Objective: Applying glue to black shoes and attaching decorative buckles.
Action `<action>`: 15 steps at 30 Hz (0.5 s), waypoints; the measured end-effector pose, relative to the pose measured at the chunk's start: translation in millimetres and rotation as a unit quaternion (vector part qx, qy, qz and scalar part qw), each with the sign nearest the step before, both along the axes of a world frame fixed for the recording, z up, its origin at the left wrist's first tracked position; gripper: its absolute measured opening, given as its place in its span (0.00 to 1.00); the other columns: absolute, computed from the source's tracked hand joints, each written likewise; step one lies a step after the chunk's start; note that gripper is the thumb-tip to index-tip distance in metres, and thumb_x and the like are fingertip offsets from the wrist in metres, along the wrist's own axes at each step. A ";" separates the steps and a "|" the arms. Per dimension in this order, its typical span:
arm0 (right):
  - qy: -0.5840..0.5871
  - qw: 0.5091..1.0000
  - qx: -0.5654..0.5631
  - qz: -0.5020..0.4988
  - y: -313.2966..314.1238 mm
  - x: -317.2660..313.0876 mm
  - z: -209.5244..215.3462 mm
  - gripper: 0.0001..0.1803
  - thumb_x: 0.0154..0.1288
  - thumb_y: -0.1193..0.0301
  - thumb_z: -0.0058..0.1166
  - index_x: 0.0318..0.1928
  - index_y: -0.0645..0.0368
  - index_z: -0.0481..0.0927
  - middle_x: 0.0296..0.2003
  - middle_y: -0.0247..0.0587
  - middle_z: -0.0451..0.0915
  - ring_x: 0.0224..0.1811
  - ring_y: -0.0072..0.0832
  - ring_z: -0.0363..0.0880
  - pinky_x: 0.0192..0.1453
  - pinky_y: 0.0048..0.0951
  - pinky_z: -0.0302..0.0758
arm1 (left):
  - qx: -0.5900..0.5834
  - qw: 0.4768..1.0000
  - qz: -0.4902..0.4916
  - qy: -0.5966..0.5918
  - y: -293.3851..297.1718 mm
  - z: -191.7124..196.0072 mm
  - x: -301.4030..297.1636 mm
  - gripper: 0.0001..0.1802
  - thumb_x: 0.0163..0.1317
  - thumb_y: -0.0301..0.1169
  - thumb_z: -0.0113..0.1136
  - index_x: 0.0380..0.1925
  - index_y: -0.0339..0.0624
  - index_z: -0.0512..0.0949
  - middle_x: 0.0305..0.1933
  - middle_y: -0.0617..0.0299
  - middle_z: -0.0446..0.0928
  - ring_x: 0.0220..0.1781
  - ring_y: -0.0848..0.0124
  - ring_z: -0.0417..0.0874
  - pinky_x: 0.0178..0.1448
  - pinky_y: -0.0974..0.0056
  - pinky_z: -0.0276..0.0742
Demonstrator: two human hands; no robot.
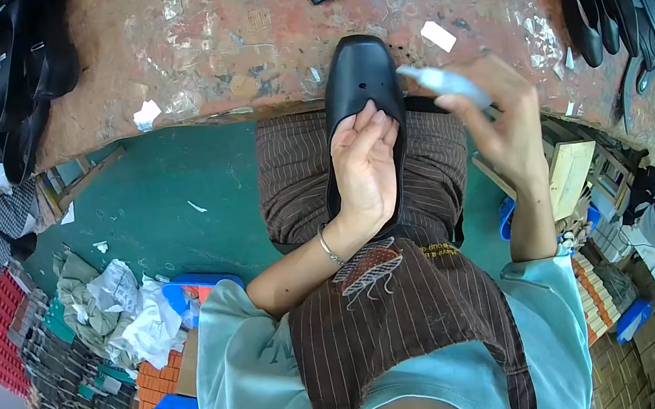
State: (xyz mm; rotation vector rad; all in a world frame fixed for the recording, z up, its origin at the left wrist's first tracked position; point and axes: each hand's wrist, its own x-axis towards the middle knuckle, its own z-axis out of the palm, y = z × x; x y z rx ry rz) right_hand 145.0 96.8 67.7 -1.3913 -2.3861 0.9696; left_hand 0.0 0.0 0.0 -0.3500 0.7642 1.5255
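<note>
A: Item: black shoe [359, 78], held over the lap at the counter [230, 39] edge, left hand [366, 165] closed round its opening.

B: Right hand [504, 119] closed on pale tube [446, 82]. Shoe judged light, pliable; best gripped inside the opening.

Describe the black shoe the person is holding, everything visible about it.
The black shoe looks like smooth, slightly shiny leather or imitation leather, with a squared toe and small holes punched near the front. It lies lengthwise over the person's lap, toe pointing away onto the edge of the worn reddish workbench. The left hand covers its rear half, fingers reaching into its opening. The right hand, holding a pale tube, does not touch it.
</note>
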 end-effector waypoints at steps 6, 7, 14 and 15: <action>0.270 0.911 -0.012 -0.311 22.7 56.5 -48.2 0.09 0.64 0.74 0.58 0.41 0.66 0.76 0.42 0.41 0.82 0.42 0.21 0.79 0.47 0.21 0.73 | 0.013 1.000 -0.013 -0.004 5.4 3.7 0.4 0.05 0.61 0.19 0.54 0.31 0.42 0.73 0.36 0.66 0.77 0.39 0.74 0.76 0.53 0.66 0.70; 0.268 0.903 0.045 -0.333 29.4 61.8 -58.3 0.09 0.66 0.75 0.54 0.44 0.67 0.74 0.43 0.42 0.81 0.44 0.22 0.78 0.48 0.22 0.73 | -0.028 0.999 -0.023 0.015 8.5 11.4 0.6 0.08 0.61 0.19 0.52 0.27 0.46 0.70 0.34 0.69 0.75 0.36 0.76 0.73 0.51 0.67 0.68; 0.107 0.893 0.180 -0.399 28.3 69.6 -73.6 0.20 0.62 0.78 0.57 0.53 0.64 0.68 0.50 0.45 0.78 0.51 0.28 0.76 0.55 0.28 0.72 | -0.028 1.000 -0.003 -0.002 7.6 9.7 -3.2 0.07 0.61 0.23 0.50 0.24 0.43 0.70 0.29 0.69 0.69 0.31 0.75 0.66 0.47 0.67 0.66; 0.105 0.877 0.224 -0.413 23.6 66.8 -71.7 0.22 0.60 0.79 0.58 0.55 0.64 0.68 0.51 0.46 0.76 0.54 0.30 0.74 0.56 0.29 0.72 | -0.022 1.000 -0.001 -0.011 7.2 9.4 -3.3 0.07 0.62 0.23 0.50 0.23 0.43 0.70 0.28 0.69 0.69 0.31 0.75 0.66 0.46 0.68 0.66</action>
